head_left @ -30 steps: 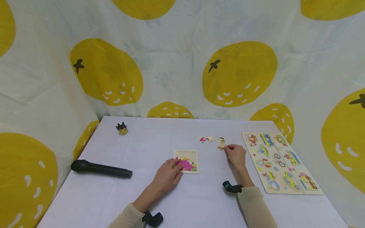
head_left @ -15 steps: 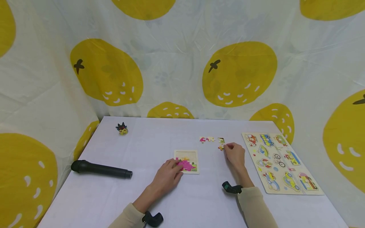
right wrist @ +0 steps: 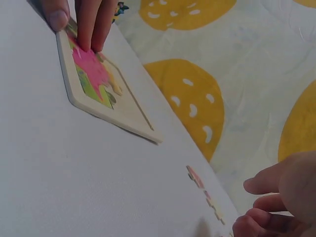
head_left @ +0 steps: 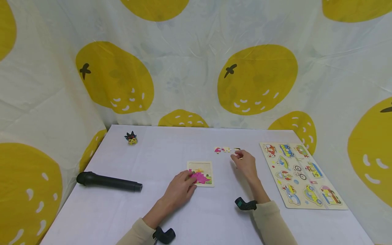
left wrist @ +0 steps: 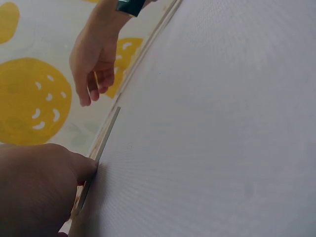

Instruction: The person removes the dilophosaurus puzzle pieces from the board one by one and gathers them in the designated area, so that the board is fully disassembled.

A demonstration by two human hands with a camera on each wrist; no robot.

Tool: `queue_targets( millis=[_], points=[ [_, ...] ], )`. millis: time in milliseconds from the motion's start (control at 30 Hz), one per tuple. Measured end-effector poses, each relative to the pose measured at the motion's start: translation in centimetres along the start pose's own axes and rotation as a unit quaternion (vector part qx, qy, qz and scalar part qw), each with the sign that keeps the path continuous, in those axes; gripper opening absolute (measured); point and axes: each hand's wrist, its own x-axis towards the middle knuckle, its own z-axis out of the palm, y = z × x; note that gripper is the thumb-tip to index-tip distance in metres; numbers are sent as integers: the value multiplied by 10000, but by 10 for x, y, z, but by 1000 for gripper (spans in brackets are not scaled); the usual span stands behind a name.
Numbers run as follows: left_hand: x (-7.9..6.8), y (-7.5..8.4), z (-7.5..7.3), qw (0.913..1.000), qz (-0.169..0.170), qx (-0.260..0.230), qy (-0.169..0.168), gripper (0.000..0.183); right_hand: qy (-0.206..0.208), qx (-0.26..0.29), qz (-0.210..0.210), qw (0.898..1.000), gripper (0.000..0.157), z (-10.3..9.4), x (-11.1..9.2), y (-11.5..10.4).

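My left hand [head_left: 180,187] holds the near left corner of a small wooden jigsaw puzzle [head_left: 208,165]. Its fingertips press on the pink dinosaur picture, and the thumb [right wrist: 58,19] lies against the frame's near edge. In the frame, the upper part shows bare wood. My right hand [head_left: 246,165] hovers to the right of the puzzle, above the loose pieces. Its fingers look apart in the right wrist view, with nothing seen between them. Beside it lie a pink puzzle piece [head_left: 217,150] and a pale yellow one [head_left: 226,149]; another piece [head_left: 237,148] is partly covered by the hand.
A large wooden vehicle puzzle board [head_left: 301,177] lies at the right. On the left there is a black microphone [head_left: 108,182], with a small dark-and-yellow figurine [head_left: 131,138] near the back left. A fruit-patterned curtain [head_left: 190,78] stands behind the white table [head_left: 165,146].
My right hand has lifted from the small yellow piece and shifted left and slightly back, so that this piece is out of sight. My left hand stays on the puzzle.
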Motion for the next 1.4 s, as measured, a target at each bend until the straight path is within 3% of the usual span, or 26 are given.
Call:
queue_targets(
  millis=[300, 633, 900, 1167, 1400],
  points=[
    [-1, -1, 1, 10000, 77, 56, -26, 31, -693, -74, -483, 9964, 43, 9, -11, -13],
    [0, 0, -1, 9996, 134, 145, -179, 33, -1347, -495, -985, 9847, 38, 18, -23, -27],
    [0, 1, 0, 9991, 193, 230, -293, 27, -1782, -590, -981, 9773, 30, 27, -32, -38],
    [0, 0, 1, 9980, 395, 446, -222, 24, -2202, -715, -1158, 9659, 11, 34, -39, -43],
    [0, 0, 1, 9979, 386, 448, -246, 25, -2496, -842, -1189, 9573, 11, 36, -42, -44]
  ],
)
